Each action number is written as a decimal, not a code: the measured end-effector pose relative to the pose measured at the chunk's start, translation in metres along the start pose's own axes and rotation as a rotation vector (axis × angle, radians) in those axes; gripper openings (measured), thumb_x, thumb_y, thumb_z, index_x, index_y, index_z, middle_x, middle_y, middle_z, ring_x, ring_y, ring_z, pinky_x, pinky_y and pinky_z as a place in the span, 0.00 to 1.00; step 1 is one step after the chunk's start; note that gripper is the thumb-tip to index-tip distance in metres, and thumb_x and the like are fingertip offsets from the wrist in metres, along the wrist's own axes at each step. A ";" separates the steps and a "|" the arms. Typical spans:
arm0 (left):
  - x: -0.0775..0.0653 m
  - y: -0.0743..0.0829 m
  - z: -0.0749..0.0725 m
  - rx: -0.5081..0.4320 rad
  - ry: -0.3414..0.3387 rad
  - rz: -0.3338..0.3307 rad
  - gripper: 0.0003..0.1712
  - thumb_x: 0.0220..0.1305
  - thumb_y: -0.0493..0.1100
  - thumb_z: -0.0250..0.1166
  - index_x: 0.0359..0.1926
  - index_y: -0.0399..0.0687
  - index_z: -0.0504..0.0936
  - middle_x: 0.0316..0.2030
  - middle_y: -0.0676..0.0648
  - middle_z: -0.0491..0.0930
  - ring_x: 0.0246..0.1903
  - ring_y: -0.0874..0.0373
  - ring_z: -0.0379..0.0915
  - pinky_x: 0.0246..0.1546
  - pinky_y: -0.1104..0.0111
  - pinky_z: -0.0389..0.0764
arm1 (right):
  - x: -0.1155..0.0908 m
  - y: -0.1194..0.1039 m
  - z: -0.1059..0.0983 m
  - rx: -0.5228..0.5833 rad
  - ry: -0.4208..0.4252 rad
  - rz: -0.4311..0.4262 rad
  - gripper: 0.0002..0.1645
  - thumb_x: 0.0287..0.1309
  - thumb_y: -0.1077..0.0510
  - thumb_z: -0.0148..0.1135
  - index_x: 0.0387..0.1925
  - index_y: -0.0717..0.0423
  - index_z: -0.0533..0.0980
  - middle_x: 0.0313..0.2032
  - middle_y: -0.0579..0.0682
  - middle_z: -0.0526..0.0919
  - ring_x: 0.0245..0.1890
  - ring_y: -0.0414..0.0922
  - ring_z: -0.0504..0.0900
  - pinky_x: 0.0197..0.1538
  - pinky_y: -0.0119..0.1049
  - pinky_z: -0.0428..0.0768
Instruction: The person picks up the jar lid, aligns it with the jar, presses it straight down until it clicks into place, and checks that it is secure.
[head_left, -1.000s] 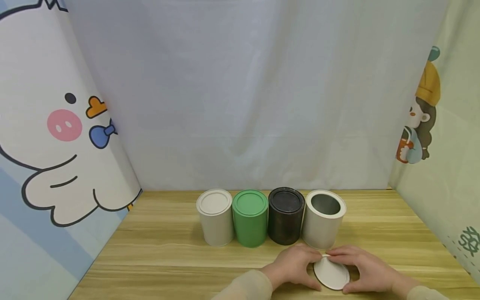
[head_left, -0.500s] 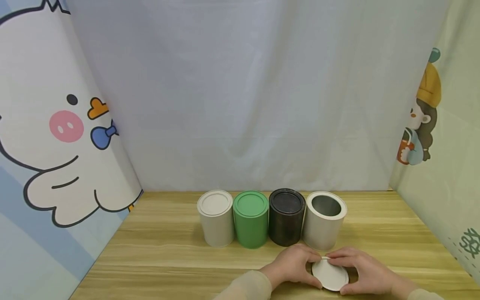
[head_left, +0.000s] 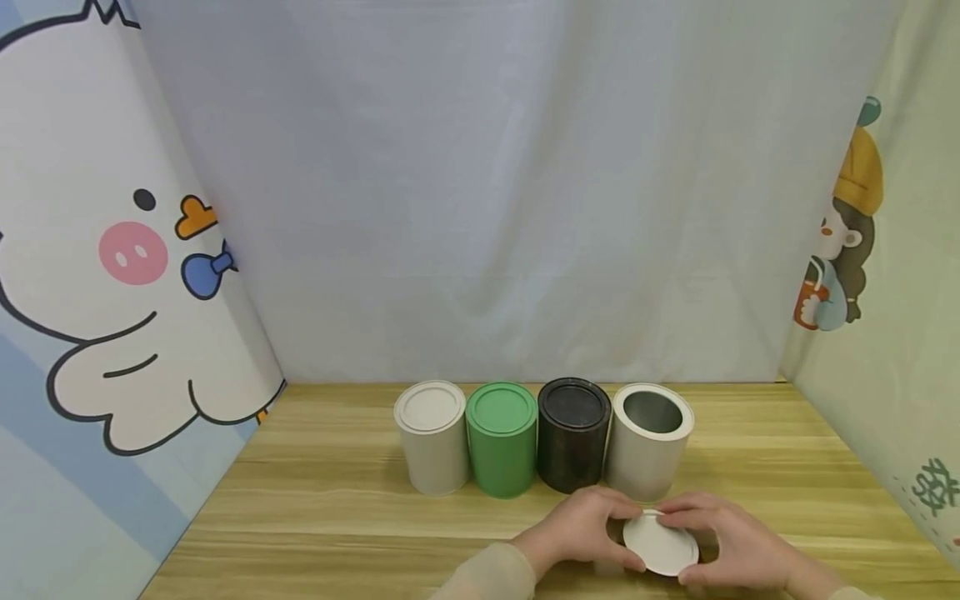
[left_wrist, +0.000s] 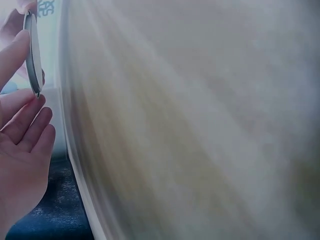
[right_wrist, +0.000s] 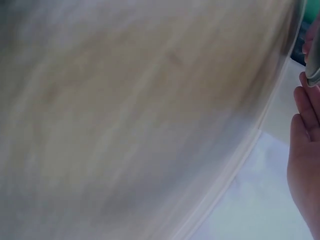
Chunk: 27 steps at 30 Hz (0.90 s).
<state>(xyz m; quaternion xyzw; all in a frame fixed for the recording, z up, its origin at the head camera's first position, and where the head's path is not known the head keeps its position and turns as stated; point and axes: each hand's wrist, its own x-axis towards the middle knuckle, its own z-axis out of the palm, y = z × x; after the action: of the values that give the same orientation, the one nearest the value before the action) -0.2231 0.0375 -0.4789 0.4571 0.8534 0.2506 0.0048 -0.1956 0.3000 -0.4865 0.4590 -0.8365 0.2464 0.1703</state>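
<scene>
A round white lid [head_left: 660,543] is held by its rim between my two hands, a little above the table in front of the open white can [head_left: 647,454]. My left hand [head_left: 581,527] pinches its left side with thumb and fingertips. On the opposite side, the thumb and fingers of my right hand [head_left: 738,542] grip the rim. Seen edge-on in the left wrist view, the lid [left_wrist: 34,60] sits between the left thumb and index finger; the other fingers stay extended. Only part of the lid [right_wrist: 314,62] and right hand [right_wrist: 306,165] shows in the right wrist view.
Left of the open can stand a black can [head_left: 573,450], a green can [head_left: 501,458] and a white can [head_left: 433,458], all lidded and in one row. Behind the wooden table [head_left: 315,500] hangs a pale curtain [head_left: 480,192]; printed cloths flank both sides.
Both hands have stayed around the lid. Since half a second ago the lid has risen slightly off the table. The cans have not moved.
</scene>
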 end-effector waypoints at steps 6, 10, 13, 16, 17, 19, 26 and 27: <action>-0.001 0.002 -0.002 -0.004 0.022 -0.012 0.36 0.49 0.57 0.79 0.58 0.47 0.83 0.52 0.57 0.82 0.52 0.71 0.73 0.54 0.83 0.67 | 0.000 -0.002 -0.001 0.007 0.023 0.013 0.34 0.36 0.44 0.83 0.49 0.51 0.84 0.50 0.44 0.82 0.50 0.38 0.78 0.54 0.16 0.66; -0.003 0.004 -0.005 -0.039 0.044 -0.016 0.36 0.49 0.56 0.79 0.58 0.46 0.83 0.52 0.56 0.82 0.52 0.71 0.73 0.54 0.83 0.67 | 0.000 -0.001 -0.002 0.017 0.036 -0.001 0.35 0.36 0.44 0.83 0.49 0.50 0.84 0.50 0.45 0.82 0.50 0.39 0.78 0.54 0.17 0.66; -0.004 0.005 -0.007 -0.059 0.062 -0.024 0.36 0.49 0.55 0.79 0.58 0.46 0.83 0.52 0.57 0.82 0.52 0.71 0.73 0.54 0.83 0.67 | 0.001 -0.001 -0.003 0.027 0.048 -0.020 0.36 0.36 0.45 0.83 0.51 0.51 0.83 0.51 0.46 0.82 0.50 0.40 0.78 0.56 0.18 0.66; -0.005 0.005 -0.008 -0.067 0.078 -0.028 0.36 0.49 0.55 0.79 0.58 0.46 0.83 0.53 0.57 0.82 0.53 0.71 0.73 0.55 0.83 0.68 | 0.002 -0.003 -0.005 0.030 0.059 -0.025 0.36 0.36 0.46 0.83 0.51 0.50 0.83 0.51 0.46 0.82 0.51 0.40 0.77 0.56 0.18 0.65; -0.005 0.006 -0.009 -0.066 0.082 -0.028 0.36 0.49 0.56 0.79 0.58 0.46 0.83 0.53 0.57 0.82 0.53 0.71 0.73 0.55 0.83 0.67 | 0.003 -0.004 -0.005 0.030 0.062 -0.024 0.36 0.36 0.46 0.84 0.51 0.50 0.83 0.51 0.46 0.82 0.51 0.40 0.77 0.56 0.18 0.65; -0.005 0.006 -0.009 -0.070 0.090 -0.026 0.36 0.49 0.55 0.79 0.58 0.46 0.83 0.53 0.57 0.82 0.53 0.71 0.73 0.55 0.82 0.67 | 0.003 -0.006 -0.007 0.027 0.067 -0.018 0.37 0.35 0.47 0.84 0.51 0.49 0.83 0.52 0.46 0.81 0.51 0.39 0.77 0.56 0.17 0.65; -0.004 0.009 -0.012 -0.082 0.106 -0.023 0.37 0.50 0.55 0.79 0.59 0.45 0.82 0.54 0.57 0.81 0.55 0.70 0.73 0.56 0.82 0.67 | 0.006 -0.010 -0.013 0.040 0.073 -0.015 0.38 0.33 0.48 0.85 0.53 0.49 0.82 0.53 0.47 0.81 0.54 0.38 0.75 0.57 0.16 0.63; -0.004 0.010 -0.012 -0.082 0.109 -0.023 0.37 0.50 0.55 0.79 0.59 0.45 0.82 0.54 0.57 0.81 0.55 0.70 0.73 0.56 0.82 0.67 | 0.007 -0.010 -0.013 0.042 0.072 -0.019 0.38 0.33 0.48 0.84 0.53 0.49 0.82 0.53 0.47 0.81 0.54 0.39 0.75 0.57 0.17 0.63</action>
<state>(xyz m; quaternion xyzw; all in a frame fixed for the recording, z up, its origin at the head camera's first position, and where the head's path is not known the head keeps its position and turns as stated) -0.2158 0.0333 -0.4649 0.4322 0.8467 0.3097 -0.0201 -0.1895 0.2985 -0.4695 0.4613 -0.8200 0.2786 0.1928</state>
